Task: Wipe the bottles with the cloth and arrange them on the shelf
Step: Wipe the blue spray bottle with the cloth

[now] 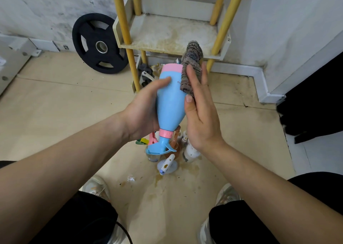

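Note:
A light blue spray bottle (169,102) with pink bands is held upside down in mid-air, its trigger head pointing toward me. My left hand (144,110) grips its left side, fingers curled round the body. My right hand (199,112) presses a grey-brown cloth (191,67) flat against the bottle's right side, thumb and fingers straight. Beyond them stands the shelf (167,34) with yellow posts and a stained white board that carries nothing.
Several small bottles (189,151) and a white pump bottle (167,165) lie on the tiled floor below my hands, in a brown spill. A black weight plate (96,43) leans on the wall at left. Clutter sits under the shelf. My shoes are at the bottom.

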